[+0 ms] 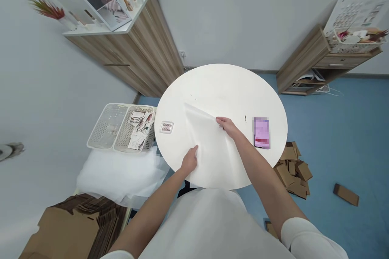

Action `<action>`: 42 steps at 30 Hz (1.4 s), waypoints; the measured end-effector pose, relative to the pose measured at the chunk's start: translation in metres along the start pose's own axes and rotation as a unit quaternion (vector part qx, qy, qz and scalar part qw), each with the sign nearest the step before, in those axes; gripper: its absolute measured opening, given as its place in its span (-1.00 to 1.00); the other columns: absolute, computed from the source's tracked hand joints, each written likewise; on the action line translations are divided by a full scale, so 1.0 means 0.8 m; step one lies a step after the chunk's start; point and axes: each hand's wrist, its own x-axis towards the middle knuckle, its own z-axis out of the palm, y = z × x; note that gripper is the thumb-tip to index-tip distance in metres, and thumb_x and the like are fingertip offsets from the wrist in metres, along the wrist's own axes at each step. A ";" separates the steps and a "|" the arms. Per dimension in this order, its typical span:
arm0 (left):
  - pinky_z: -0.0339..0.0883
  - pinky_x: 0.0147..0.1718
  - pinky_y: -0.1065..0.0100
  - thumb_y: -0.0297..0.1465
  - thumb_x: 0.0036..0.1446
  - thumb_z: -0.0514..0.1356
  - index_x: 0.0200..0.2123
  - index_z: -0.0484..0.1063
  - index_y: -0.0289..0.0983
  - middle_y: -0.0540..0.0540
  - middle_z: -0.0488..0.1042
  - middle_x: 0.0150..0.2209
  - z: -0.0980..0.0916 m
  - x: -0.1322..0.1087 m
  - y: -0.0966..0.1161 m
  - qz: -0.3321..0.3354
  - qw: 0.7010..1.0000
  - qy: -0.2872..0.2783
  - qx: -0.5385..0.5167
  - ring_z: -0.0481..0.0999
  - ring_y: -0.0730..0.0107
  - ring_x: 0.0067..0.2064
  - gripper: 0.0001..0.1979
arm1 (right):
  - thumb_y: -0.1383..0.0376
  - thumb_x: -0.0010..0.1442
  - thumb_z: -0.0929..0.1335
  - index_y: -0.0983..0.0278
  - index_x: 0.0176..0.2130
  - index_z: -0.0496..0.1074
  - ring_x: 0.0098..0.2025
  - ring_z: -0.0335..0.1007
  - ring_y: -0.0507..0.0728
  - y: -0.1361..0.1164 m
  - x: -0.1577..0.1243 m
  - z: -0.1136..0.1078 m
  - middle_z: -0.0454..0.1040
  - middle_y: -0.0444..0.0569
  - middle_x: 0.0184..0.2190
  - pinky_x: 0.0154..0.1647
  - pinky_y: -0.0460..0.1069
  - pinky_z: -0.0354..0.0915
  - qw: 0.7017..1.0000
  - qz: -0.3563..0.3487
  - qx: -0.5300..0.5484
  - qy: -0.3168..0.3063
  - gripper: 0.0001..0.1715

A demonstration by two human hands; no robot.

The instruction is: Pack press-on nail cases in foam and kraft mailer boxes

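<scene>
A thin white packing sheet (209, 145) lies over the near middle of the round white table (225, 85), partly lifted. My right hand (227, 126) is closed on its upper right edge. Lower down, my left hand (190, 161) pinches the sheet's left edge, thumb uppermost. To the left on the table sits a small clear case (167, 127) with two rows of small pinkish pieces in it. A phone (261, 133) with a blurred pink screen lies to the right of my right hand.
Left of the table are two white plastic baskets (117, 104), one holding paper cards (138, 137). Below them are a stack of white sheets (118, 172) and flattened cardboard boxes (67, 230). Small cardboard boxes (293, 172) lie on the floor at right. Wooden cabinets (152, 44) stand behind.
</scene>
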 end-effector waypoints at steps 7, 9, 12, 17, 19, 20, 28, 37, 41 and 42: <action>0.29 -0.24 0.35 -0.59 0.00 -0.05 0.16 -0.02 -0.24 -0.16 0.18 -0.02 -0.007 0.031 0.008 0.004 0.999 0.053 -0.011 0.36 0.34 -0.15 -0.40 | 0.21 0.10 0.20 0.16 0.07 0.19 -0.16 0.26 0.10 0.015 -0.018 -0.011 0.11 0.06 0.10 -0.11 0.09 0.23 0.943 -0.238 -0.190 0.135 -0.50; 0.30 -0.29 0.35 -0.58 0.00 -0.05 0.15 0.00 -0.27 -0.17 0.19 -0.04 -0.008 0.041 0.012 -0.010 0.998 0.054 0.000 0.39 0.35 -0.21 -0.42 | 0.19 0.07 0.24 0.17 0.12 0.09 0.04 0.12 0.22 0.032 -0.023 -0.018 -0.07 0.09 0.19 -0.03 0.18 0.16 0.932 -0.196 -0.265 0.149 -0.39; 0.31 -0.35 0.35 -0.57 0.00 -0.04 0.13 0.04 -0.28 -0.18 0.20 -0.05 -0.006 0.048 0.016 -0.022 0.998 0.059 0.022 0.40 0.34 -0.24 -0.43 | 0.17 0.06 0.24 0.19 0.18 -0.05 0.21 -0.23 0.36 0.054 -0.035 -0.017 -0.34 0.06 0.25 0.05 0.30 -0.01 0.897 -0.148 -0.359 0.212 -0.28; 0.31 -0.33 0.31 -0.56 0.00 -0.04 0.12 0.07 -0.27 -0.21 0.19 -0.02 -0.004 0.045 0.022 -0.027 0.996 0.066 0.061 0.41 0.32 -0.23 -0.45 | 0.18 0.16 0.13 0.26 0.20 -0.10 0.25 -0.31 0.27 0.080 -0.081 0.028 -0.24 0.07 0.26 0.13 0.22 -0.11 0.856 -0.195 -0.460 0.131 -0.36; 0.28 -0.22 0.24 -0.53 0.01 -0.02 0.12 0.08 -0.29 -0.25 0.17 0.03 -0.004 0.040 0.024 -0.015 0.991 0.091 0.095 0.37 0.21 -0.11 -0.46 | 0.16 0.16 0.14 0.26 0.19 -0.05 0.26 -0.30 0.25 0.095 -0.094 0.046 -0.14 0.06 0.24 0.15 0.20 -0.16 0.838 -0.208 -0.503 0.044 -0.37; 0.23 -0.15 0.19 -0.50 0.03 -0.01 0.12 0.08 -0.29 -0.27 0.14 0.07 -0.005 0.036 0.025 0.000 0.988 0.105 0.117 0.31 0.15 -0.02 -0.47 | 0.16 0.16 0.14 0.28 0.18 -0.05 0.26 -0.30 0.25 0.103 -0.098 0.053 -0.12 0.08 0.24 0.16 0.21 -0.18 0.830 -0.198 -0.521 0.028 -0.36; -0.14 0.07 -0.04 -0.21 0.12 -0.04 0.17 0.01 -0.19 -0.16 -0.05 0.23 -0.006 0.025 0.019 0.121 0.958 0.049 0.256 -0.14 0.05 0.23 -0.46 | 0.11 0.16 0.10 0.30 0.20 -0.10 0.27 -0.35 0.23 0.125 -0.077 0.039 -0.20 0.10 0.25 0.17 0.23 -0.25 0.802 -0.170 -0.571 0.029 -0.32; -0.19 0.08 -0.08 -0.18 0.10 -0.02 0.19 -0.05 -0.21 -0.19 -0.11 0.24 -0.012 0.040 0.009 0.124 0.964 0.033 0.234 -0.23 0.04 0.25 -0.41 | 0.15 0.15 0.15 0.32 0.20 -0.10 0.27 -0.39 0.24 0.116 -0.077 0.050 -0.25 0.11 0.26 0.18 0.23 -0.29 0.804 -0.146 -0.574 0.060 -0.31; -0.23 0.09 -0.08 -0.22 0.09 0.03 0.18 -0.03 -0.18 -0.20 -0.11 0.24 -0.019 0.035 0.003 0.141 0.976 0.040 0.160 -0.22 0.04 0.25 -0.41 | 0.17 0.15 0.17 0.30 0.19 -0.09 0.27 -0.36 0.25 0.107 -0.088 0.057 -0.23 0.13 0.26 0.17 0.25 -0.27 0.822 -0.136 -0.546 0.082 -0.33; -0.23 0.09 -0.08 -0.22 0.08 0.04 0.17 -0.02 -0.18 -0.21 -0.11 0.24 -0.022 0.033 0.000 0.139 0.979 0.044 0.143 -0.22 0.03 0.25 -0.41 | 0.18 0.15 0.17 0.29 0.19 -0.08 0.27 -0.35 0.26 0.104 -0.091 0.060 -0.23 0.13 0.25 0.16 0.26 -0.27 0.826 -0.133 -0.540 0.090 -0.34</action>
